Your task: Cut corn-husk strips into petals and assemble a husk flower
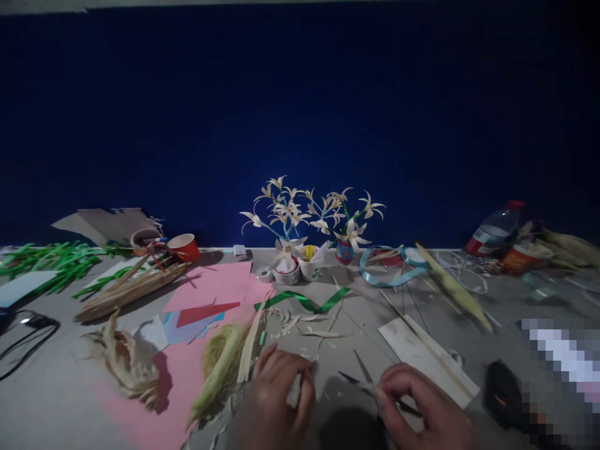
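My left hand [276, 394] is curled near the table's front edge, fingers pinched on a pale strip of husk [295, 394]. My right hand [422, 412] is closed around scissors [360, 378], whose dark blades point up and left between the two hands. An ear of corn in its husk [220, 369] lies just left of my left hand on pink paper [206, 287]. Cut husk slivers [304, 325] are scattered ahead of my hands.
Cups holding white husk flowers [309, 212] stand at the back centre against a blue wall. Green ribbon [304, 303], blue ribbon [389, 269], a red cup [185, 247], dried husks [126, 287], another corn ear [454, 287], a white card [426, 356], a bottle [497, 228].
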`<state>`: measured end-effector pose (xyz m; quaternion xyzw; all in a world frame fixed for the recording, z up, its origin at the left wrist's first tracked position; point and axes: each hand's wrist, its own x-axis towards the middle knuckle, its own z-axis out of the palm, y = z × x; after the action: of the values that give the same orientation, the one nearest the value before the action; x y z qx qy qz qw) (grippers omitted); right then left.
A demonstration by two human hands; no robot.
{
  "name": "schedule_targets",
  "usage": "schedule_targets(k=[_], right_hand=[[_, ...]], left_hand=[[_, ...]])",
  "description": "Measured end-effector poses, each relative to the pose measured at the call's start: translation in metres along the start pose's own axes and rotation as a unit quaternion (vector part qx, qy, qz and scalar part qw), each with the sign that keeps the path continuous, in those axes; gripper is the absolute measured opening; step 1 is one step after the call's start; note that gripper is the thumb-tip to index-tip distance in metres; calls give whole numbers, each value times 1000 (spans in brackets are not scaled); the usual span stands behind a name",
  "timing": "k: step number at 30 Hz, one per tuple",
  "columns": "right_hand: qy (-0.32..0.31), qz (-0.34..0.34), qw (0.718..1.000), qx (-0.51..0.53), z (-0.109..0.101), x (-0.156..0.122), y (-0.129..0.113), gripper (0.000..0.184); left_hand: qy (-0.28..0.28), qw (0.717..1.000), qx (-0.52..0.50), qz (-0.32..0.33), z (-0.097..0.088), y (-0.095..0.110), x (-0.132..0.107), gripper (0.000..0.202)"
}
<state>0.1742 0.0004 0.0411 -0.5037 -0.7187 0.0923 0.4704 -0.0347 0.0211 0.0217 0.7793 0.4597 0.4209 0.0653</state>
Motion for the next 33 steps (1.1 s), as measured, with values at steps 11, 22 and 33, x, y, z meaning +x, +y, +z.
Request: schedule_targets(k=[11, 22, 33], right_hand=[[-8, -16, 1000, 8, 7, 6, -7, 17], [13, 49, 999, -6, 0, 6, -6, 16], [-65, 6, 998, 6, 5, 13, -15, 10]], left_hand=[[-4, 992, -129, 13, 8, 43, 30, 18], [46, 998, -36, -21, -2, 15, 17, 17], [13, 995, -71, 63, -6, 41, 33, 21]])
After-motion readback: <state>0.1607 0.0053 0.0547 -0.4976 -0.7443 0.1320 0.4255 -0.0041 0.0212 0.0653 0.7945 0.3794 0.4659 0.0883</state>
